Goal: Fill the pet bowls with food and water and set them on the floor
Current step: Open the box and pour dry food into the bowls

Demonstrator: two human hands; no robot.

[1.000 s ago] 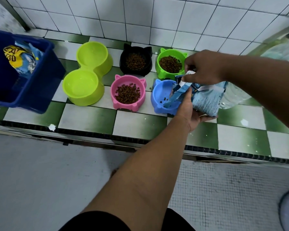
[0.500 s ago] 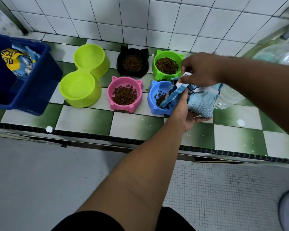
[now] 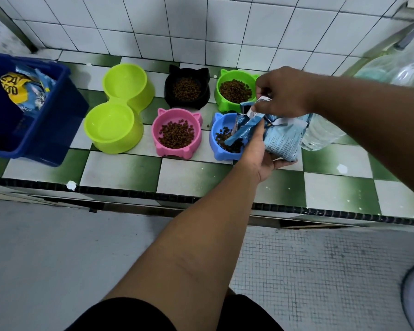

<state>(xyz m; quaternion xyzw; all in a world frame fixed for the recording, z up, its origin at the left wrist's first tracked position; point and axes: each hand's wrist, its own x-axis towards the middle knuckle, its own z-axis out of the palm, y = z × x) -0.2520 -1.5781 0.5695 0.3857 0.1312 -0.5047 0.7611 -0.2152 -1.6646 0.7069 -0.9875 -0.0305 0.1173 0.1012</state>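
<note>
The ledge [image 3: 120,173] carries a bin [image 3: 50,134], a double bowl [image 3: 118,108], a black bowl [image 3: 188,105], a green bowl [image 3: 219,99], a pink bowl [image 3: 175,152], a blue bowl [image 3: 214,142] and a bottle [image 3: 320,137].

White tiled wall [image 3: 201,27], green-and-white checkered ledge [image 3: 120,170], grey floor [image 3: 58,259]

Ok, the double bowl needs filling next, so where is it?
In the head view the lime double bowl sits left on the checkered counter, between the blue bin and the pink bowl.
</note>
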